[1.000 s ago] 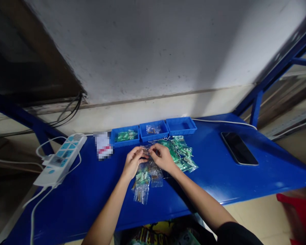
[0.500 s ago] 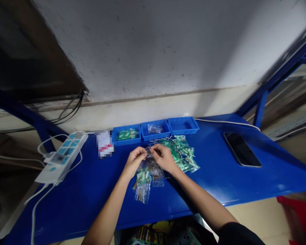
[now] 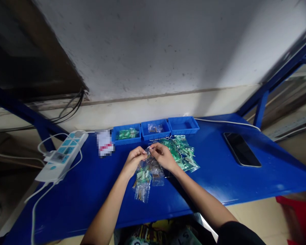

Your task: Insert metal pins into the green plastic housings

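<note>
Landmark: middle blue tray, set at the back of the blue table; clear packets lie inside it.
Held bag: a small clear bag, which I see suspended between both hands, directly in front of the middle blue tray.
Left hand: in front of the landmark, slightly to its left; wrist nearly straight, thumb and forefinger pinched together on the bag's near side.
Left forearm: bare, slanting forward and inward toward the landmark.
Right hand: in front of the landmark, slightly to its right; fingers curled inward toward the left hand, tips closed on the bag's far side.
Right forearm: crosses the table edge at a slant, aimed toward the landmark; dark sleeve at the elbow end.
Loose bags: in front of the landmark, below the hands; green, white and brass-coloured pieces show.
Green pile: in front of the landmark, to its right, just beside the right hand.
Phone: well to the landmark's right.
</note>
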`<state>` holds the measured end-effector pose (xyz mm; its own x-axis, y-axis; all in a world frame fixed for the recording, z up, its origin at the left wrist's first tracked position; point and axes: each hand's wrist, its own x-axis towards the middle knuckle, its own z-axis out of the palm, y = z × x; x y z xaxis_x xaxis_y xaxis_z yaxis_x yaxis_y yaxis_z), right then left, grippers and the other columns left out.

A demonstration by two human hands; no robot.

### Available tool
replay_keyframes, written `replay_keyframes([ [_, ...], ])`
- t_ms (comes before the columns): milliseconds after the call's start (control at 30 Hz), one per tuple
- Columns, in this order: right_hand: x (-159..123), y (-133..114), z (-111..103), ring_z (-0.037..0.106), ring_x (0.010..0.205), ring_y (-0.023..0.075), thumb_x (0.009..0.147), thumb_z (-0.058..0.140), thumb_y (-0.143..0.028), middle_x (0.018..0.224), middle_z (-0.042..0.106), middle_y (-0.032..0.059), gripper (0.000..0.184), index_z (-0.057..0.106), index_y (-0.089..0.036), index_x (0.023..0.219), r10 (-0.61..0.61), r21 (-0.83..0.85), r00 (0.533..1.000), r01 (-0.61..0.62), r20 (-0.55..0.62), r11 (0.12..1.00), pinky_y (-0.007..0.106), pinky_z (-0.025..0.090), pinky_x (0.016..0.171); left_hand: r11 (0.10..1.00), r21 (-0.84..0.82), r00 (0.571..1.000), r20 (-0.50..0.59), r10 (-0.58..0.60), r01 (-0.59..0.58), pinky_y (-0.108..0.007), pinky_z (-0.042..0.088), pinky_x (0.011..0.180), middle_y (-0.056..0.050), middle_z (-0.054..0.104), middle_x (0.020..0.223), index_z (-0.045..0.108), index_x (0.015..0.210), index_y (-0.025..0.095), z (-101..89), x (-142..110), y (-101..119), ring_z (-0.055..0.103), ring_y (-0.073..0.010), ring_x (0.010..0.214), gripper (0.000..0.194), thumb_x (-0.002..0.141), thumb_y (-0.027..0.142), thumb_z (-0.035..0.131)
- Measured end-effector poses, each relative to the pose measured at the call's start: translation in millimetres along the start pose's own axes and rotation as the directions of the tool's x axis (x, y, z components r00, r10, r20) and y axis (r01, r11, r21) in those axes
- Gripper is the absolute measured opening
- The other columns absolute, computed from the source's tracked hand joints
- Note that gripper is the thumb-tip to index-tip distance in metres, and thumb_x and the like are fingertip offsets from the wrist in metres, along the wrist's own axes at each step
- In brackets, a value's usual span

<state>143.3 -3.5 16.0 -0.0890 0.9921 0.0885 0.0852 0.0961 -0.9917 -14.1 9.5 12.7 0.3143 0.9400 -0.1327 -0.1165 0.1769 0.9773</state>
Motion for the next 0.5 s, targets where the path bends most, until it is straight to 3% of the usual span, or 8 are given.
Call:
replay_keyframes([
  [500,-1.0,-3.6,-0.7,0.046,0.053,0.0104,0.079,0.056,-0.034,0.062,0.052,-0.0029,0.021,0.059,-0.016,0.087,0.049,0.034,0.999,-0.049,0.006,0.998,0.023,0.035,0.053,1.000,0.012,1.000,0.019,-0.008,0.008,-0.020,0.035,0.058,0.004,0.053,0.059,0.054,0.067,0.016,-3.0,0.4,-2.2,0.048,-0.0086,0.057,0.011,0.066,0.015,0.065],
])
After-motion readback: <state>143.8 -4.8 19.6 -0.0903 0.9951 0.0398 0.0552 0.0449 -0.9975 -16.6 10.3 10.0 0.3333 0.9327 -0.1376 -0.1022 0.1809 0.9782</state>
